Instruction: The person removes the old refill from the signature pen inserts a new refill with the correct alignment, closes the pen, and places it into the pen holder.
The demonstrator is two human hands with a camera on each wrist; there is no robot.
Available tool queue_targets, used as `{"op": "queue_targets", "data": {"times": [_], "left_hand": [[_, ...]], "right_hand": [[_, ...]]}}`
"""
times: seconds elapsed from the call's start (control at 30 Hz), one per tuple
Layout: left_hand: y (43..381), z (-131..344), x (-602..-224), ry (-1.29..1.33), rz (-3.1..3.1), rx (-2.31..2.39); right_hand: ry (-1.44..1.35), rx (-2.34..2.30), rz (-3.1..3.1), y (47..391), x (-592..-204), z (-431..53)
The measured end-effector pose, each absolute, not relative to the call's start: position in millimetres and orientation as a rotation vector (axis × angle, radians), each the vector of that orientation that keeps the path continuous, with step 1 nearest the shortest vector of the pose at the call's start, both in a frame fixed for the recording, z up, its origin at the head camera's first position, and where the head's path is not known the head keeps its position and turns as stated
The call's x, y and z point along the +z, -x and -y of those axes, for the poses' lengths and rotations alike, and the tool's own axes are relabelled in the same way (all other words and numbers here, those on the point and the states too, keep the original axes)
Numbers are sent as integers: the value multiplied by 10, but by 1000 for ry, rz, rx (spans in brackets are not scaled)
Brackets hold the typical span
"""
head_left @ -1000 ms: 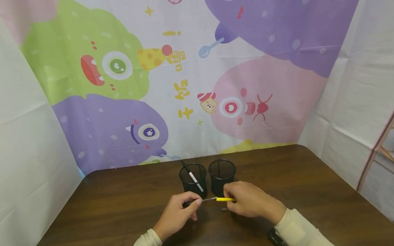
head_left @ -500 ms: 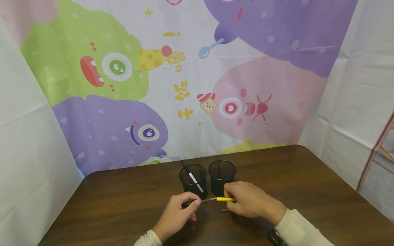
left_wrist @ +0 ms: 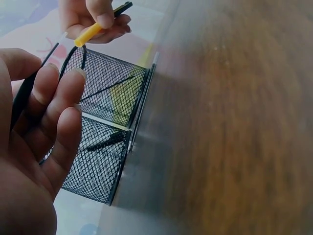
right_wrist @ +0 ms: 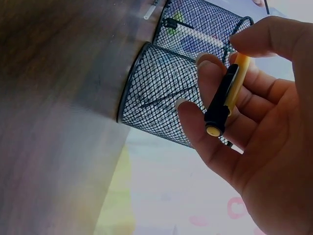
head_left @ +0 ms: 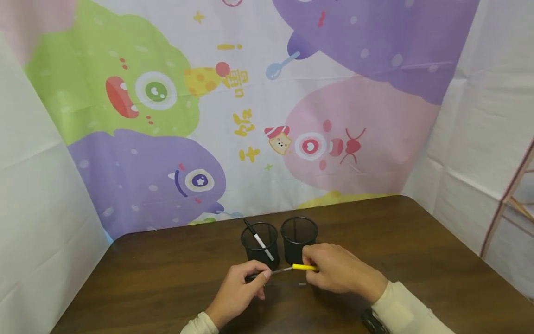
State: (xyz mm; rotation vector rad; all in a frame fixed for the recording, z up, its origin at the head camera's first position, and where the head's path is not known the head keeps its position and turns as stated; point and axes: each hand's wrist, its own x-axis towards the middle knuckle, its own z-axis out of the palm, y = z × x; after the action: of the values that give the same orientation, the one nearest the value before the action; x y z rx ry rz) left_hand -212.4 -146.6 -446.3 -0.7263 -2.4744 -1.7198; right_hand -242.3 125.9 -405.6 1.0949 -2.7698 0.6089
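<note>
My left hand [head_left: 242, 287] pinches a slim dark rod-like piece [left_wrist: 24, 95] between thumb and fingers; its thin grey tip points right. My right hand [head_left: 340, 269] holds a yellow pen barrel [head_left: 304, 267] with a black clip [right_wrist: 226, 90], its end facing that tip. A small gap shows between tip and barrel in the left wrist view. On the table below them lies a thin clear stick with a grey end [head_left: 302, 284]. Behind the hands stand two black mesh pen cups, the left cup [head_left: 259, 255] and the right cup [head_left: 294, 253].
A white marker with a black cap [head_left: 263, 245] leans in the left cup. The brown wooden table [head_left: 167, 264] reaches back to a cartoon-printed cloth [head_left: 250, 185], with pale cloth walls at both sides. A black device [head_left: 373, 321] sits by the right sleeve.
Both hands keep nearly the same pose, the dark piece's tip still facing the yellow barrel. The whole head view has shifted very slightly.
</note>
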Motion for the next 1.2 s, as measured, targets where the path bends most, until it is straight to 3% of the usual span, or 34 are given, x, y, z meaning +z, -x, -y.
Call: {"op": "queue_targets", "data": {"times": [1.2], "left_hand": [[2131, 1462, -4450, 688, 2450, -1762]], "right_hand": [[-1096, 600, 2755, 2387, -4004, -1201]]}}
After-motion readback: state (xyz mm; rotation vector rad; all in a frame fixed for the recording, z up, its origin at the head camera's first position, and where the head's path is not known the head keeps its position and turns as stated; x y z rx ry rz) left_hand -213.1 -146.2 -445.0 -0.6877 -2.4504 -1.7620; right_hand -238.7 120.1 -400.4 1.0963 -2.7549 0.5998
